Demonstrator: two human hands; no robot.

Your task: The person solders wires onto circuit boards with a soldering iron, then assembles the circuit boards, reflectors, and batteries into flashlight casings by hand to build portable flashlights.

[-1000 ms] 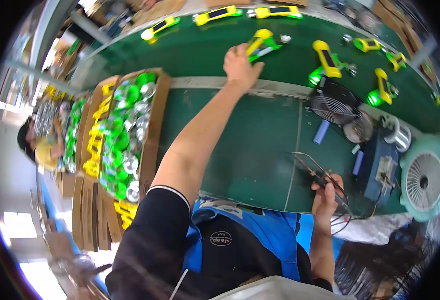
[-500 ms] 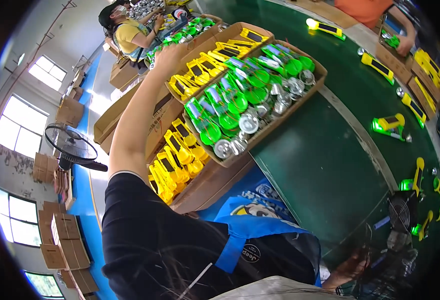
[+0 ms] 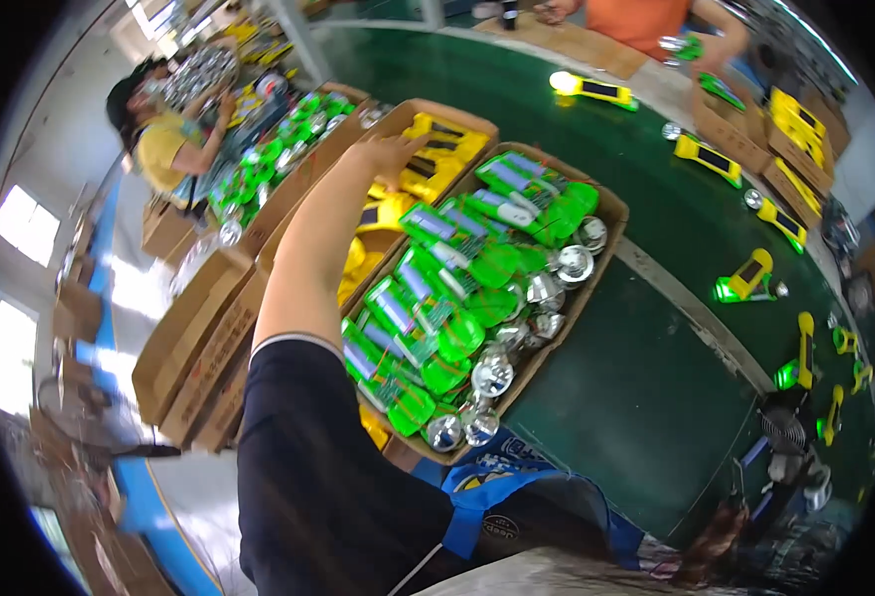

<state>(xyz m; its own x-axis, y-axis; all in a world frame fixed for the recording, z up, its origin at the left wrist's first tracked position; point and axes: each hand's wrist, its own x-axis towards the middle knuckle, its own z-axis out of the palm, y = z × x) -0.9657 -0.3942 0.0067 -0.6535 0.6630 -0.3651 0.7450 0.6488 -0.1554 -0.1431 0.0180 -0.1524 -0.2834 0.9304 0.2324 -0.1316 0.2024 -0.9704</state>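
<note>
At one box, left hand is hiding some yellow parts | second box is holding green parts | right hand is blurring | both grips: cannot tell

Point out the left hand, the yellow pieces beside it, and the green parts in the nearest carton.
Left hand [image 3: 388, 159]: head view, back of the hand.
Yellow pieces [image 3: 449, 163]: head view, a piece right of the hand.
Green parts [image 3: 459, 339]: head view, one round cup.
</note>
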